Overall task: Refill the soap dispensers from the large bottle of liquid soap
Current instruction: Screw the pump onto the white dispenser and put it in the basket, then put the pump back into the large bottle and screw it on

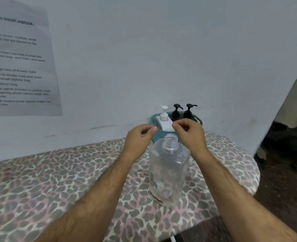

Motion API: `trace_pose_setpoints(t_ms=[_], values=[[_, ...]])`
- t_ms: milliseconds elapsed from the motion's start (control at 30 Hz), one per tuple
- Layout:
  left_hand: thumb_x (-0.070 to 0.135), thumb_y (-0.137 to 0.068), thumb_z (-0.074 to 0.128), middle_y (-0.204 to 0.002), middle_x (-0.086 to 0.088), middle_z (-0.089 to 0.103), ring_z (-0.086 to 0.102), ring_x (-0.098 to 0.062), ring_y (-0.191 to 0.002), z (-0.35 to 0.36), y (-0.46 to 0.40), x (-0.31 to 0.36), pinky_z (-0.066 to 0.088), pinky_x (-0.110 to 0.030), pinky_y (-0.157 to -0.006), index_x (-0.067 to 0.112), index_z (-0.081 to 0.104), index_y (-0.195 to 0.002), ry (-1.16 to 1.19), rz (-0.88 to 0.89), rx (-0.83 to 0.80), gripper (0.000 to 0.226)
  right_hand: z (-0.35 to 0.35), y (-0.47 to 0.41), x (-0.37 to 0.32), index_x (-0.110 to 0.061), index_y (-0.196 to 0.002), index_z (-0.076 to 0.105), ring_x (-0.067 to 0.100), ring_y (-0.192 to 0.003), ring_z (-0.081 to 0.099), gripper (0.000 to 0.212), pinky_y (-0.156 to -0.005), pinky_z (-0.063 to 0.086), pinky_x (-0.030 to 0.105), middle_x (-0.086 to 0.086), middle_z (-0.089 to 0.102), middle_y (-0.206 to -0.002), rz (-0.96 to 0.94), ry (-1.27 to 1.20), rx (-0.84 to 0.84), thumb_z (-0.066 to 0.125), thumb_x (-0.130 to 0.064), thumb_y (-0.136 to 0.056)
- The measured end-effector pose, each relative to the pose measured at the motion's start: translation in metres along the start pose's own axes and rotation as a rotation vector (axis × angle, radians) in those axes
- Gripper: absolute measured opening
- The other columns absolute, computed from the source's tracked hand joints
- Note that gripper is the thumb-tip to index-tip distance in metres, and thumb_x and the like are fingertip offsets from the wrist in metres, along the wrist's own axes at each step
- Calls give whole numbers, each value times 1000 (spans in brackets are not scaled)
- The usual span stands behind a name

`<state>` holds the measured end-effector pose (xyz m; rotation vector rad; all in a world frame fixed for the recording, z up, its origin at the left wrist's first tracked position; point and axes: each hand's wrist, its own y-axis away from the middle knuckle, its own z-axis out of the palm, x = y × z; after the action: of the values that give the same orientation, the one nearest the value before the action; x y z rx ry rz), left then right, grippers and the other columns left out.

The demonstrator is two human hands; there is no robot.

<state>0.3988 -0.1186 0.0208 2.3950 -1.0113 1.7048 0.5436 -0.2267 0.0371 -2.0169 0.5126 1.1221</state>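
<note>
head view, teal basket (pixel 154 119) half hidden behind hands, dispensers' (pixel 163 117) bodies unseen

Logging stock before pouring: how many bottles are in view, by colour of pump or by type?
White-pump dispenser: 1
Black-pump dispensers: 2
Clear large bottle, uncapped: 1
Total: 4 bottles, the three dispensers standing in the teal basket.
</note>
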Motion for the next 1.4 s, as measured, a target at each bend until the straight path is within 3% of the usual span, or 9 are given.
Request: trace_pose_setpoints(t_ms=[167, 267, 433, 567, 700, 900, 1067, 1233, 1400], values=[[42, -101, 48, -103, 0, 76, 70, -16, -100, -9, 54, 2, 56, -39, -91, 15, 75, -108, 313, -130, -57, 39, -17, 53, -14, -8, -95, 76, 20, -87, 72, 53, -74, 58, 32, 6, 76, -91, 156, -315, -160, 42, -48, -102], [46, -100, 43, -108, 1, 75, 69, -16, -105, -12, 82, 7, 55, -34, -92, 21, 73, -108, 396, -182, -82, 40, -26, 86, -18, -18, -102, 75, 12, -92, 73, 69, -71, 57, 26, -2, 77, -97, 152, -343, -235, 26, -66, -94], [55, -93, 42, -120, 5, 70, 65, -13, -114, -18, 114, 12, 52, -34, -97, 26, 67, -119, 441, -174, -138, 46, -34, 125, -7, -24, -130, 55, 7, -109, 66, 108, -89, 55, 29, -7, 66, -120, 111, -234, -310, 46, -100, -54], [49, -97, 44, -107, 19, 70, 66, -5, -108, -20, 131, 21, 54, -27, -92, 39, 64, -111, 406, -171, -186, 26, -33, 141, -8, -33, -137, 41, 12, -117, 59, 93, -99, 51, 39, -4, 59, -129, 149, -184, -334, 85, -62, -61], [26, -100, 54, -97, 25, 69, 67, 8, -93, -31, 147, 26, 54, -22, -85, 41, 61, -105, 402, -160, -195, 17, -22, 154, -27, -34, -131, 43, 11, -113, 59, 71, -94, 52, 33, -3, 60, -123, 91, -141, -278, 86, -31, -74], [30, -95, 64, -120, 2, 69, 66, -14, -110, -80, 160, 27, 55, -45, -95, 26, 62, -128, 368, -148, -62, 33, 15, 157, -57, -33, -128, 46, 13, -109, 62, 65, -92, 55, 38, -4, 62, -116, 39, -243, -302, 85, -27, -77], [23, -98, 61, -110, 10, 69, 67, -4, -101, -149, 178, 14, 58, -38, -89, 34, 60, -119, 329, -160, 96, 24, 78, 166, -97, -28, -132, 46, 16, -110, 63, 65, -93, 55, 39, 1, 62, -118, 5, -318, -418, 83, -23, -79], [18, -98, 60, -100, 11, 68, 68, 6, -81, -217, 199, -3, 55, -17, -64, 22, 61, -123, 281, -176, 246, 25, 145, 181, -133, -24, -136, 45, 20, -112, 63, 67, -92, 55, 41, 5, 61, -122, -7, -372, -537, 82, -23, -80], [28, -98, 59, -115, 1, 71, 69, -12, -104, -267, 217, -27, 59, -32, -80, 20, 63, -128, 211, -207, 305, 30, 196, 194, -157, -22, -137, 43, 17, -111, 62, 64, -85, 54, 30, 7, 59, -125, 8, -418, -664, 78, -17, -84]])
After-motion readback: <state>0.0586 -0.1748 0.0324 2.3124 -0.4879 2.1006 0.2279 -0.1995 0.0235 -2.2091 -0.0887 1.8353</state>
